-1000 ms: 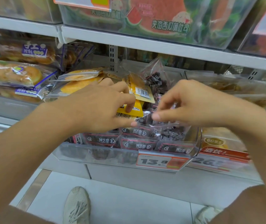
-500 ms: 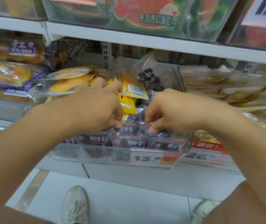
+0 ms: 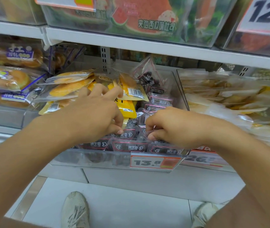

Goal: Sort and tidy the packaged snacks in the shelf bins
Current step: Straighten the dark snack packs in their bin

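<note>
Behind clear bin [image 3: 98,159] front lip: left hand [image 3: 96,116], right hand [image 3: 172,127] both pinching dark snack packs [image 3: 129,146] (tightly packed).

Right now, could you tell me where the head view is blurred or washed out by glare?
Head view: the pale packets in the right bin smear with motion blur; glare streaks the clear upper bin; the 13.8 price tag and both hands, left hand and right hand, read fairly sharp.

dark pink-trimmed snack packets [image 3: 128,146] rowed upright in clear bin [image 3: 98,159]; yellow packets [image 3: 127,109] behind
</note>
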